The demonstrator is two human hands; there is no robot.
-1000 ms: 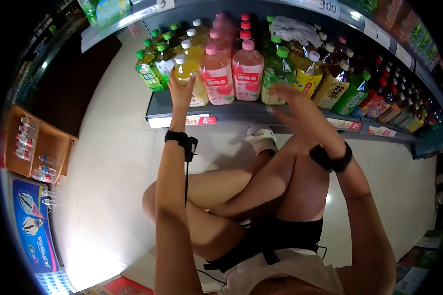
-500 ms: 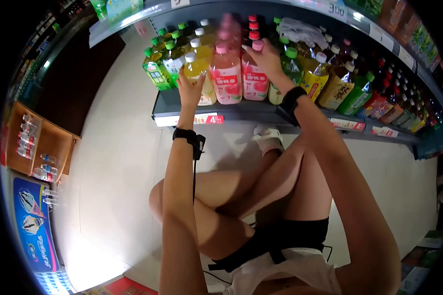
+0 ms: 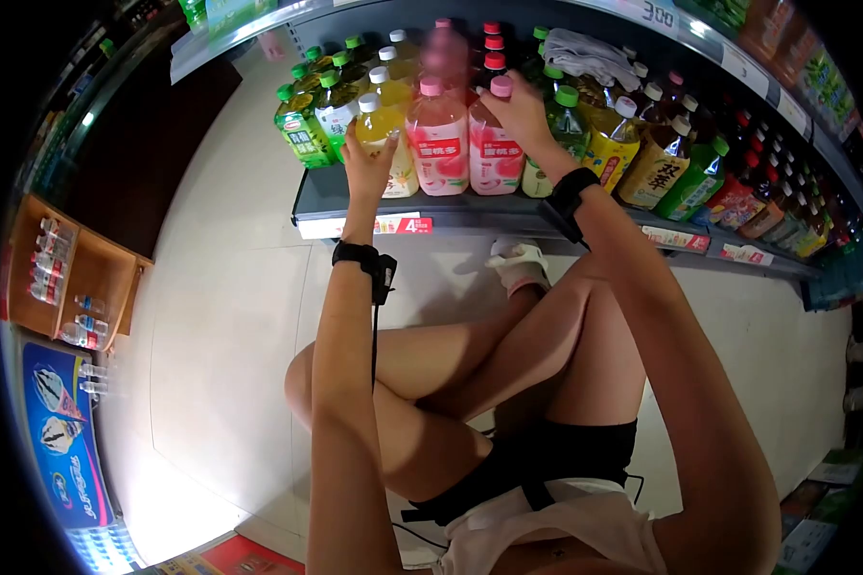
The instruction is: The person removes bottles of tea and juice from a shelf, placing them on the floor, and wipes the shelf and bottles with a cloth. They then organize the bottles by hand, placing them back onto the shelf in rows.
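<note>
My left hand (image 3: pixel 367 168) is at the front of a yellow drink bottle (image 3: pixel 382 121) with a white cap, thumb and fingers on either side of it. The bottle stands upright at the front of the low shelf (image 3: pixel 340 196). My right hand (image 3: pixel 525 117) grips the upper right side of a pink peach drink bottle (image 3: pixel 495 153), just below its pink cap; some fingers are hidden behind it. Between my hands stands another pink drink bottle (image 3: pixel 437 144), touched by neither hand. Both held bottles rest in line with the front row.
Green-capped bottles (image 3: pixel 302 129) stand left of my left hand. Right of my right hand are a green bottle (image 3: pixel 568 125), a yellow-labelled bottle (image 3: pixel 614 149) and a grey cloth (image 3: pixel 590 59) on bottles behind. An upper shelf edge (image 3: pixel 633 17) overhangs the row.
The view has shifted slightly, so the shelf appears a little higher. Both hands stay at the same bottles, with no clear movement of either bottle along the shelf.
</note>
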